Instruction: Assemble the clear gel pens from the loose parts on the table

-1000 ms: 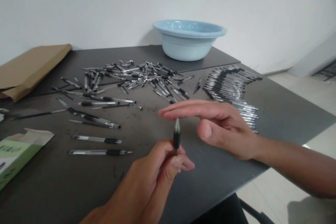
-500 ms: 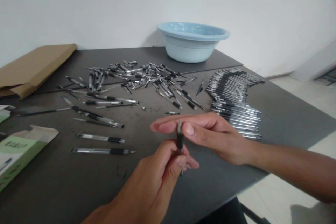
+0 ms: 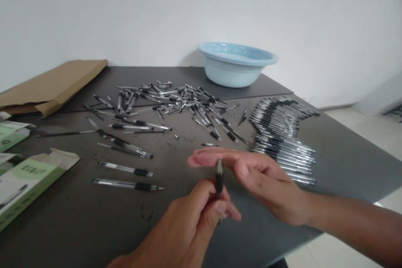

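In the head view, my left hand [image 3: 194, 222] pinches a pen [image 3: 219, 180] between thumb and fingers. That pen stands nearly upright, tip up, with its black grip above my thumb. My right hand [image 3: 260, 180] is stretched out flat beside the tip, with nothing visible in it; its fingers reach behind the pen and the thumb is apart from it. Whether the palm touches the tip I cannot tell. To the left lie a pen with a bare tip [image 3: 125, 184] and another clear pen [image 3: 124, 168].
Loose pens and parts form a pile [image 3: 176, 96] mid-table. Stacked pens [image 3: 279, 134] lie in rows at the right. A blue basin [image 3: 234, 71] stands near the wall. On the left are a brown paper bag [image 3: 59, 81] and green-white boxes [image 3: 34, 180].
My right thumb has moved away from the pen tip to the right. The whole view has shifted, so things appear lower. My left hand keeps its hold on the pen.
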`<control>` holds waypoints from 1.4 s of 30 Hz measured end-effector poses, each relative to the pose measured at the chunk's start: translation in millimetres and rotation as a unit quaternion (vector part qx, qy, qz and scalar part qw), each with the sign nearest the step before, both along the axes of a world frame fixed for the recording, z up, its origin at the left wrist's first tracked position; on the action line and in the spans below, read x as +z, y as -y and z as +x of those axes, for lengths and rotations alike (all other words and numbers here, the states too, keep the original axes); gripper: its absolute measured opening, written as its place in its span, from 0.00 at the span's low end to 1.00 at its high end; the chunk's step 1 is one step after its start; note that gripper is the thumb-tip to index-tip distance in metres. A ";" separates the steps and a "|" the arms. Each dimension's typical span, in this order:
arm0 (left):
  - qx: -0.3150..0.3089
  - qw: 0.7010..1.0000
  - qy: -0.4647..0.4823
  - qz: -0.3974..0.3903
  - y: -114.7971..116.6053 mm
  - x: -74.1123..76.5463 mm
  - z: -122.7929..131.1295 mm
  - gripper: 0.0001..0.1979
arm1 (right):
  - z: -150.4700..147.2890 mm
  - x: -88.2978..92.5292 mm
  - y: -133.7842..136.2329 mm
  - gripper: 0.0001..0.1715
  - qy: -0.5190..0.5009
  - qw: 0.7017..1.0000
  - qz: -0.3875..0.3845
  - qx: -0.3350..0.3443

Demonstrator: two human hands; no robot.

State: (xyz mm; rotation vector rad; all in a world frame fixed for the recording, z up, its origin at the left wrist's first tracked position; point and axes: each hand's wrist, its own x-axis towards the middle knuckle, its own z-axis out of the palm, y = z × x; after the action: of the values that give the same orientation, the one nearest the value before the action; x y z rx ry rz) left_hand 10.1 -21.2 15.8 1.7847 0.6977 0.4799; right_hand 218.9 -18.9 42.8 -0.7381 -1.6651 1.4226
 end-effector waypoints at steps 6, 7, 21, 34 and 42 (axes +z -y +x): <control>0.011 1.000 0.027 -0.006 -1.0 2.8 2.7 0.13 | -4.8 3.8 -8.5 0.13 -0.061 0.996 -0.017 -0.055; 0.010 1.000 0.027 -0.004 -1.3 2.8 2.6 0.12 | -4.6 4.5 -9.8 0.12 -0.058 0.996 -0.017 -0.068; 0.008 1.000 0.003 0.019 -2.8 5.6 2.0 0.14 | -3.6 4.8 -7.4 0.17 -0.071 0.996 -0.040 -0.020; 0.033 0.998 0.033 -0.048 -4.8 6.5 4.2 0.12 | 1.8 8.8 -15.0 0.08 -0.050 0.996 -0.037 -0.067; 0.035 0.998 0.048 -0.038 -4.0 4.7 4.1 0.12 | 3.8 1.7 -14.7 0.18 -0.093 0.985 -0.136 0.053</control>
State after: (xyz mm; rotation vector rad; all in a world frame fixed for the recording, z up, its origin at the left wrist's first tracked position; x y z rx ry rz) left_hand 14.2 -17.2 20.5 1.6597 0.7048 0.5761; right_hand 222.7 -4.3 44.5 -0.6487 -1.4011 1.7616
